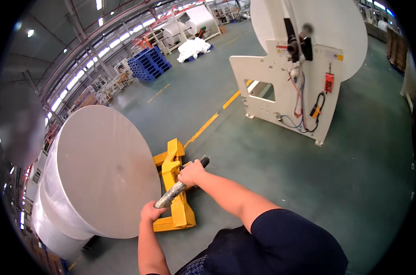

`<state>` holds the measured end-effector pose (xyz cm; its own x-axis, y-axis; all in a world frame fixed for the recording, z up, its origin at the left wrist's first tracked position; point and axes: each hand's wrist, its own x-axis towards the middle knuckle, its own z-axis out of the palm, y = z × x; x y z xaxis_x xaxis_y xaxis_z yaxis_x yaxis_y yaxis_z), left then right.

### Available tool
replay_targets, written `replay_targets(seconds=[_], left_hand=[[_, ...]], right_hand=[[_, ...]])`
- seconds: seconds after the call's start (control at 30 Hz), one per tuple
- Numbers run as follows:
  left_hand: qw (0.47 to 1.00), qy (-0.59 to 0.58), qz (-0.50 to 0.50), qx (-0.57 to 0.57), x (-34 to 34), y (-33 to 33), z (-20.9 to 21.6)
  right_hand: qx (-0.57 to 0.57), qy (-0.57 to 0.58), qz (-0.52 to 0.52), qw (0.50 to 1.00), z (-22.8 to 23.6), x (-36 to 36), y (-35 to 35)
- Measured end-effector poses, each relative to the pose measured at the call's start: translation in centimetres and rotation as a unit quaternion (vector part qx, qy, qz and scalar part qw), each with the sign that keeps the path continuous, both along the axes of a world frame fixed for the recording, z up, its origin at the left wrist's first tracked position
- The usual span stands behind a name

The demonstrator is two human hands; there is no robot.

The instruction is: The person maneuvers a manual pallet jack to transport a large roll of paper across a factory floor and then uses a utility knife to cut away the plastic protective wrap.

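My left hand (pixel 151 212) is closed round the lower end of a handle bar (pixel 170 196) wrapped in silvery, worn material. Farther up the same bar, near its black end, my right hand (pixel 192 173) grips it too. Just beyond the bar stands a yellow steel cart frame (pixel 183 213), low to the floor, with an upright part and a foot reaching left. A very large roll (pixel 109 169) with a pale flat end and clear film round its side stands directly left of the frame. Whether the frame touches the roll cannot be made out.
A cream machine stand (pixel 286 105) with cables and a red control box carries a big white roll (pixel 354 41) at the upper right. Blue pallets (pixel 149 63) are stacked at the far left, near a white heap (pixel 194 49). A yellow line (pixel 203 129) crosses the green floor.
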<state>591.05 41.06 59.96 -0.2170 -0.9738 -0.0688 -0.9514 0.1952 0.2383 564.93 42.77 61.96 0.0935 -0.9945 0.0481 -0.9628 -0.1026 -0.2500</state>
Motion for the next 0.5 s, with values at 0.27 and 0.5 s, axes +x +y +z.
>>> replay_targets(seconds=[0.27, 0.5], left_hand=[[0.999, -0.018, -0.045, -0.022, 4.9, 11.1, 1.0], [0.993, 0.011, -0.095, -0.062, 12.3, 19.4, 1.9]], right_hand=[[-0.037, 0.005, -0.065, 0.997, -0.4, 5.9, 12.1], [-0.083, 0.038, -0.100, 0.991, 0.1, 13.9, 22.9]])
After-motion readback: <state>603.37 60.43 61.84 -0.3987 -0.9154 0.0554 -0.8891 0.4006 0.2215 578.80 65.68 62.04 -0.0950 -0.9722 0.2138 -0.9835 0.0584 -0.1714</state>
